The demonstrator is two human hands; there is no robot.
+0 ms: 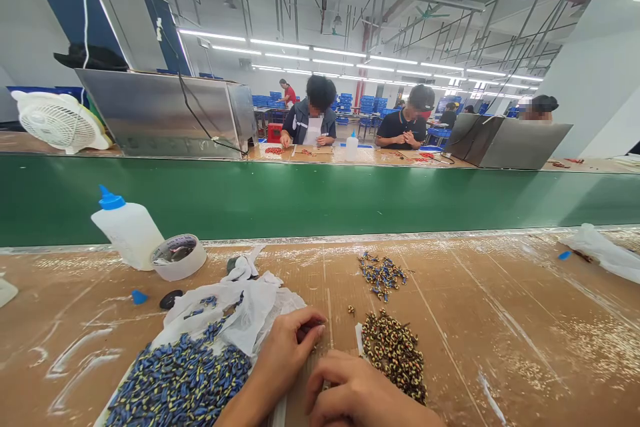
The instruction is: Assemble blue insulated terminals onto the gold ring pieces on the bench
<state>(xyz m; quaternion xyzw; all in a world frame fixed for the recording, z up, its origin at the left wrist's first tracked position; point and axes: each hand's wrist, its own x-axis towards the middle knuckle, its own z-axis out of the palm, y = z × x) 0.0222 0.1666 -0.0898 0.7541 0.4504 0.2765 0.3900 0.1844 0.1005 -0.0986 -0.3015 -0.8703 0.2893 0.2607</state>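
My left hand (287,343) rests on the brown work table (500,320) with its fingers curled round a small dark part at the fingertips. My right hand (350,387) lies just beside it, fingers bent down and closed; what they hold is hidden. To the left a white plastic bag (240,310) spills a big heap of blue and yellow parts (180,380). Right of my hands sits a pile of brown and cream ring parts (395,353). Farther back lies a small cluster of blue parts (383,275).
A white glue bottle with a blue cap (127,227) and a tape roll (179,257) stand at the left. A green conveyor belt (325,197) runs across. A white fan (57,120), metal boxes (165,113) and several seated workers (313,117) are beyond it.
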